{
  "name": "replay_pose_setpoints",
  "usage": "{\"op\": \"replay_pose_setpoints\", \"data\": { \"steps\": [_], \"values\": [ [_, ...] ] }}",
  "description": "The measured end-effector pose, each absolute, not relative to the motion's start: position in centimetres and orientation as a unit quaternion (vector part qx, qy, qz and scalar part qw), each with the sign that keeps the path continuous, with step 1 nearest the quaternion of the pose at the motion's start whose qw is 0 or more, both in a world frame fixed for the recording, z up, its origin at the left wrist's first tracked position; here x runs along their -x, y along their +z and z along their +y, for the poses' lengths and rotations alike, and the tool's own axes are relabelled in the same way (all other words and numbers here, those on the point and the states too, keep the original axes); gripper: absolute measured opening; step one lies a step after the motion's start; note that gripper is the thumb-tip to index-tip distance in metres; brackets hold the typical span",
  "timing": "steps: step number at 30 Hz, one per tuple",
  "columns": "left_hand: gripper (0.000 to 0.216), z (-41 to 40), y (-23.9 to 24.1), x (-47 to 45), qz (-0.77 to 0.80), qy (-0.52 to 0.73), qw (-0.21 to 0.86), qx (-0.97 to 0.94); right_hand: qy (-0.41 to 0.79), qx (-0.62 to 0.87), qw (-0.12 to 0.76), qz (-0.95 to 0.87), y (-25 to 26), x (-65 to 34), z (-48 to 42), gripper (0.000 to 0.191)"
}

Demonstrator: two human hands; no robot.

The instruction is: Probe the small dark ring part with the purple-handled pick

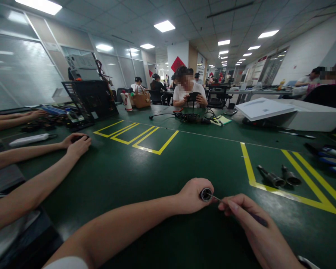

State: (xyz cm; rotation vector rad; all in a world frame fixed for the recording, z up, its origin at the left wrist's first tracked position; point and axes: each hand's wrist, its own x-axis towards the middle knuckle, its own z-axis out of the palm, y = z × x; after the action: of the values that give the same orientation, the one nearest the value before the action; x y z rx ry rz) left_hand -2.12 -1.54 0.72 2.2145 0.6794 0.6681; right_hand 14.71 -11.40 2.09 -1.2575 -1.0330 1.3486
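Note:
My left hand [196, 192] is closed around a metal socket [204, 194], whose round open mouth faces me. Between the fingers of my right hand [245, 213] is a slim screwdriver with a dark handle [259, 219]. Its thin shaft reaches into the socket's mouth; the tip is hidden inside. Off to the right, two similar metal sockets with narrow shanks lie on the green table, the nearer one [276, 180] beside the other [291, 176].
Yellow tape [250, 170] marks areas on the green table [114, 175]. A co-worker's hands [77, 144] rest at the left. Blue-and-white tools [334, 158] lie at far right, below a white box [316, 114]. Cabled equipment [192, 117] sits across the table before a seated person.

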Motion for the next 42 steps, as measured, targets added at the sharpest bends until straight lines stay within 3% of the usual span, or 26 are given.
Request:
{"op": "replay_pose_setpoints", "data": {
  "steps": [11, 22, 33, 42],
  "values": [
    [0.019, -1.5, 0.43, 2.02, 0.245, 0.258, 0.362, -0.862, 0.629, 0.464, 0.516, -0.351, 1.93, -15.11, -10.84, 0.019],
    [0.016, -1.54, 0.77, 2.09, 0.261, 0.258, 0.341, -0.865, 0.549, 0.52, 0.503, -0.418, 1.73, -14.72, -11.22, 0.029],
    [0.019, -1.69, 0.77, 2.14, 0.238, 0.265, 0.382, -0.853, 0.634, 0.478, 0.496, -0.353, 1.86, -15.1, -10.87, 0.021],
    [0.022, -1.83, 0.88, 2.03, 0.237, 0.286, 0.407, -0.835, 0.607, 0.476, 0.522, -0.365, 2.22, -15.04, -11.26, 0.021]
  ]
}}
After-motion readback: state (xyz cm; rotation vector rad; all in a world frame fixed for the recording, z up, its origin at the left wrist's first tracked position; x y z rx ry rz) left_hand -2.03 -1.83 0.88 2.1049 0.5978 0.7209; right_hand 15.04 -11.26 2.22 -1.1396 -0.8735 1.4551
